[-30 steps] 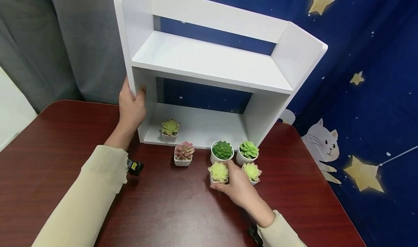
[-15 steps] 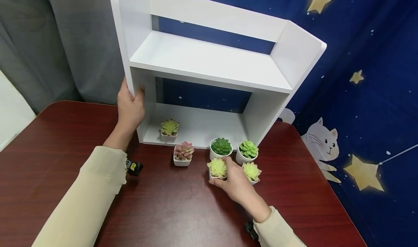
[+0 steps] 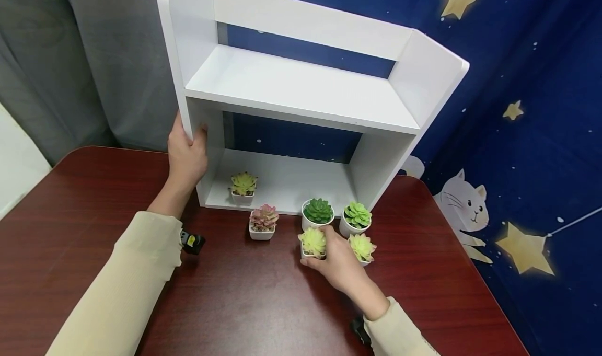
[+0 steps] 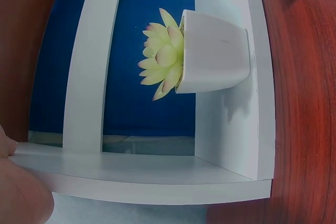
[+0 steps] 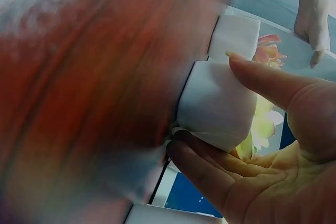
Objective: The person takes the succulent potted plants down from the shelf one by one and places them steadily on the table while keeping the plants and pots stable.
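Observation:
My left hand (image 3: 186, 154) grips the left side panel of a white two-tier shelf (image 3: 301, 87), thumb on the inner face. My right hand (image 3: 345, 270) holds a pale yellow-green potted succulent (image 3: 312, 242) between thumb and fingers. In the right wrist view, its white square pot (image 5: 218, 103) sits low at the tabletop. Right behind it stands a dark green succulent (image 3: 317, 211) in a round pot at the shelf's front edge. A pink succulent (image 3: 264, 219) stands to the left on the table. On the lower shelf sits another yellow-green succulent (image 4: 215, 53), near the left panel.
A bright green succulent (image 3: 357, 216) and another pale yellow one (image 3: 362, 247), partly hidden by my right hand, stand at the right. All this is on a reddish-brown table (image 3: 244, 303). Behind hang a grey curtain (image 3: 108, 58) and a blue starry curtain (image 3: 531, 152).
My right hand has shifted the pale succulent slightly toward the shelf, and the dark green one behind it has moved back a little too. My left hand keeps its grip on the panel.

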A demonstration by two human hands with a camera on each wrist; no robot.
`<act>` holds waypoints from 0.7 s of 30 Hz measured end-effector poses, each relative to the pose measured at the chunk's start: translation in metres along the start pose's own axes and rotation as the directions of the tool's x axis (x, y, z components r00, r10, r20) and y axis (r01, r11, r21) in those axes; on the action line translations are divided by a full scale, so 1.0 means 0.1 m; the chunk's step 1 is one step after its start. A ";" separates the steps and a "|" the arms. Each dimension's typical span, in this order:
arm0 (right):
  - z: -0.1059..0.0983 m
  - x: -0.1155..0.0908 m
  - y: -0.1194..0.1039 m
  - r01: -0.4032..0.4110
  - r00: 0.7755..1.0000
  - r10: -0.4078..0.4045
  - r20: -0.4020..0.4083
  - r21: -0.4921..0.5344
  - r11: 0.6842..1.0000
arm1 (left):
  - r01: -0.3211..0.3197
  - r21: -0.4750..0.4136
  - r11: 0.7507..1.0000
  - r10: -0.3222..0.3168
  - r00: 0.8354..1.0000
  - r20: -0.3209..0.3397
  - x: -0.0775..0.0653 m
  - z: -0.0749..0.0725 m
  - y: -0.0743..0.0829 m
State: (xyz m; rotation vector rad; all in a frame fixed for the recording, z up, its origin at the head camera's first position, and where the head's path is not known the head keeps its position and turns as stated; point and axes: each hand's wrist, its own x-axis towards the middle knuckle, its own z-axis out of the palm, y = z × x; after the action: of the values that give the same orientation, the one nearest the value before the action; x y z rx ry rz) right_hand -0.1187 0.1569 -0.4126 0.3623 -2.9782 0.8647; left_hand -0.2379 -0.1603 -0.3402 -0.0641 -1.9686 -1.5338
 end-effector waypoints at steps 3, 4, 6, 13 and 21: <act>0.00 -0.01 -0.01 -0.004 1.000 0.004 0.001 -0.004 1.000 | -0.005 0.000 1.000 0.005 1.000 -0.004 0.00 0.00 -0.01; -0.01 -0.02 -0.01 -0.005 1.000 0.005 0.001 -0.004 1.000 | -0.008 -0.003 1.000 0.008 1.000 -0.006 0.00 0.00 -0.01; -0.01 -0.02 -0.01 -0.003 1.000 0.003 0.000 -0.007 1.000 | -0.022 -0.009 1.000 0.022 1.000 -0.007 0.01 0.00 -0.01; -0.02 -0.03 -0.01 -0.003 1.000 0.003 -0.005 -0.004 1.000 | -0.046 -0.015 0.999 0.045 0.999 -0.005 0.02 0.02 0.00; -0.03 -0.07 -0.03 -0.016 1.000 0.016 -0.008 -0.004 1.000 | -0.044 -0.012 0.999 0.044 0.999 -0.004 0.01 0.02 -0.01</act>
State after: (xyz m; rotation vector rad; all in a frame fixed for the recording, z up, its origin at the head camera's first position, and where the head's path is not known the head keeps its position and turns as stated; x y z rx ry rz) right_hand -0.1116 0.1579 -0.4092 0.3350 -2.9795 0.8593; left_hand -0.2397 -0.1594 -0.3403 -0.1084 -1.9426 -1.5160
